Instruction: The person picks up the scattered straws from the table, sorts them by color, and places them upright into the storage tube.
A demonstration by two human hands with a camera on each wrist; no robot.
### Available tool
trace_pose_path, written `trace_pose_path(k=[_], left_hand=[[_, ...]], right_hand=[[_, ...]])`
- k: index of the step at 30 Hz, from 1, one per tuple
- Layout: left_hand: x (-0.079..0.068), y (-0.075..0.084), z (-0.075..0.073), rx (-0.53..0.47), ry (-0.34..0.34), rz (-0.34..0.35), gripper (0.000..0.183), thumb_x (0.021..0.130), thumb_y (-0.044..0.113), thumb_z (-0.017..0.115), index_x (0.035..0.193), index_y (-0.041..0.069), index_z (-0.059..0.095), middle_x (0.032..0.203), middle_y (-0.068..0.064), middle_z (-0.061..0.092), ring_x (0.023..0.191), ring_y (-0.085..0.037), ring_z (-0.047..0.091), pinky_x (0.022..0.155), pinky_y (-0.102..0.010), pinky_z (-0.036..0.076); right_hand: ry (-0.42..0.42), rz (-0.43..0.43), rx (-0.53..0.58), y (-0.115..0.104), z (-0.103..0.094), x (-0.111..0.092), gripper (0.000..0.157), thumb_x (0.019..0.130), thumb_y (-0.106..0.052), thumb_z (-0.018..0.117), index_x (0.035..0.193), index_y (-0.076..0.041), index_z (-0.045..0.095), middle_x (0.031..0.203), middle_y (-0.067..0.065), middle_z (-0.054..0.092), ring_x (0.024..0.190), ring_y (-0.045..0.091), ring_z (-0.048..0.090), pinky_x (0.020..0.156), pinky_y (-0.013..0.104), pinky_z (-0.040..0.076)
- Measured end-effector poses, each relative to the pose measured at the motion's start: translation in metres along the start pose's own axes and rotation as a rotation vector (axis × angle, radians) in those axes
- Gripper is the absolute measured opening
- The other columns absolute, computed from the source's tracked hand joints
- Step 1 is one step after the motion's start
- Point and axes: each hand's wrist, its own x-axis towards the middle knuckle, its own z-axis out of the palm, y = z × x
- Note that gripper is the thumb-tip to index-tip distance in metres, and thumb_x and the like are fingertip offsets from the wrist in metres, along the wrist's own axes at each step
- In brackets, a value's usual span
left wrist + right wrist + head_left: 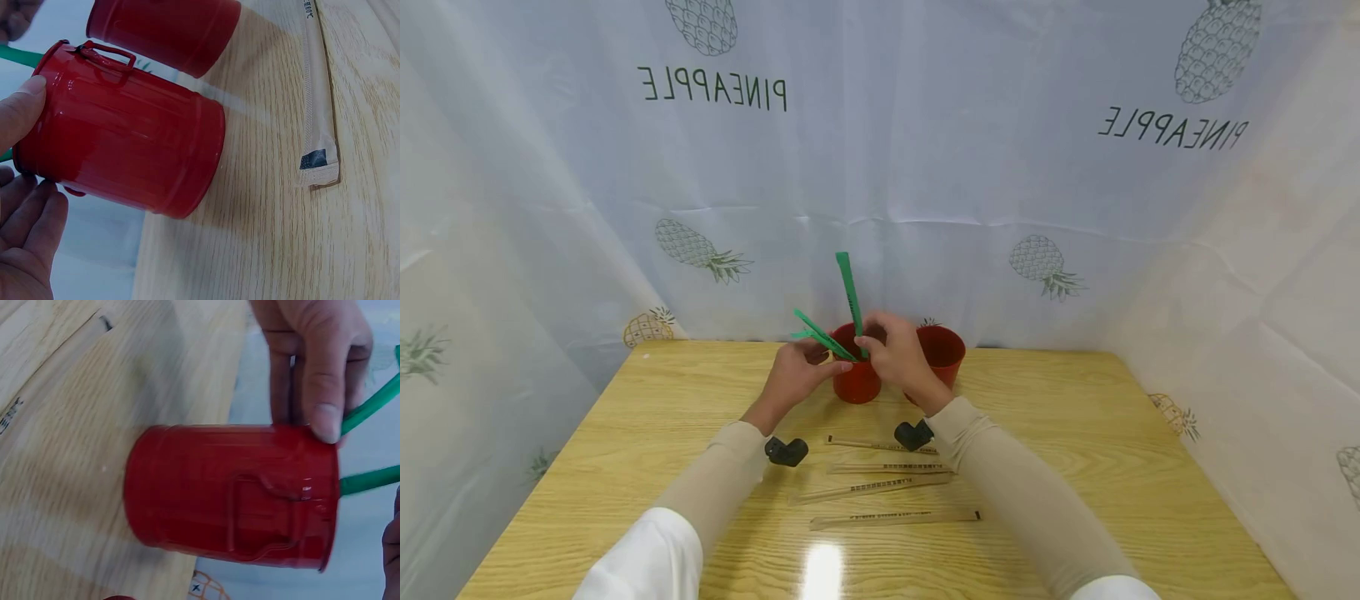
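The left hand (801, 371) is at the rim of the left cup (857, 387), and its grip pinches this rim, with the thumb on the near side and the fingers around the other side. The right hand (895, 350) is above the same cup, and its grip pinches one green straw (851, 292), which stands almost upright with its lower end at the mouth of the cup. Two more green straws (826, 337) lean out of the cup toward the left, close to the left hand

The right cup (947, 371), also red, stands just beside, partly behind the right hand. Nearer to the person, four brown straws (895, 519) lie across the wooden surface (1060, 467), roughly in rows. Two black elbows (786, 452) rest near them, one at each side. Behind hangs a pale curtain (925, 167) with pineapple prints
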Motion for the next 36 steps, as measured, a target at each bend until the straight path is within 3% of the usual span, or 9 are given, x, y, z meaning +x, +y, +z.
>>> trace_pose_path(k=[5,9,18,24,27,33,36], left_hand=[[0.0,-0.001,0.0,-0.019,-0.01,-0.005,0.047,0.089,0.026,0.084,0.127,0.001,0.071,0.132,-0.019,0.072,0.129,-0.037,0.067,0.111,-0.051,0.053],[-0.001,0.0,0.001,-0.013,-0.012,-0.013,0.046,0.089,0.027,0.084,0.126,0.002,0.072,0.133,-0.019,0.072,0.13,-0.037,0.067,0.111,-0.05,0.053],[-0.002,0.003,0.001,0.029,-0.003,-0.01,0.039,0.089,0.027,0.085,0.12,0.006,0.074,0.132,-0.018,0.072,0.128,-0.036,0.068,0.11,-0.05,0.055],[-0.003,0.001,0.001,0.058,-0.005,-0.032,0.042,0.089,0.032,0.084,0.124,0.009,0.073,0.136,-0.015,0.071,0.13,-0.035,0.067,0.109,-0.048,0.056],[-0.007,-0.001,0.001,0.053,-0.016,-0.03,0.048,0.091,0.032,0.082,0.133,0.01,0.07,0.143,-0.014,0.067,0.135,-0.034,0.064,0.111,-0.047,0.054],[-0.024,-0.005,0.0,0.016,0.013,-0.055,0.067,0.092,0.028,0.081,0.15,0.006,0.055,0.154,-0.016,0.057,0.14,-0.037,0.059,0.112,-0.047,0.052],[-0.036,-0.009,0.002,-0.018,0.035,-0.07,0.071,0.092,0.028,0.082,0.152,0.004,0.052,0.157,-0.017,0.053,0.141,-0.038,0.057,0.112,-0.048,0.052]], right_hand=[[-0.086,0.018,-0.098,0.012,0.006,-0.003,0.007,0.098,-0.003,0.07,0.103,0.0,0.073,0.102,0.012,0.071,0.096,0.025,0.063,0.087,0.043,0.061],[-0.137,0.034,-0.194,0.019,0.007,-0.007,0.009,0.097,-0.006,0.072,0.104,-0.005,0.076,0.104,0.009,0.07,0.098,0.022,0.056,0.087,0.042,0.057],[-0.164,0.025,-0.3,0.022,0.004,-0.01,0.017,0.098,-0.017,0.073,0.111,-0.007,0.078,0.111,0.007,0.074,0.105,0.023,0.059,0.093,0.04,0.059],[-0.101,-0.068,-0.266,0.019,-0.005,-0.023,0.016,0.096,-0.013,0.075,0.109,-0.004,0.077,0.108,0.009,0.075,0.1,0.025,0.06,0.088,0.041,0.057],[-0.088,-0.117,-0.236,0.019,-0.011,-0.036,0.015,0.094,-0.011,0.076,0.108,-0.003,0.077,0.105,0.009,0.077,0.099,0.03,0.063,0.088,0.04,0.056],[-0.07,-0.167,-0.194,0.02,-0.028,-0.065,0.016,0.09,-0.01,0.081,0.105,-0.006,0.078,0.098,0.009,0.076,0.086,0.027,0.059,0.07,0.031,0.051],[-0.063,-0.166,-0.174,0.025,-0.036,-0.08,0.017,0.088,-0.009,0.082,0.105,-0.009,0.078,0.1,0.007,0.077,0.089,0.025,0.06,0.072,0.035,0.055]])
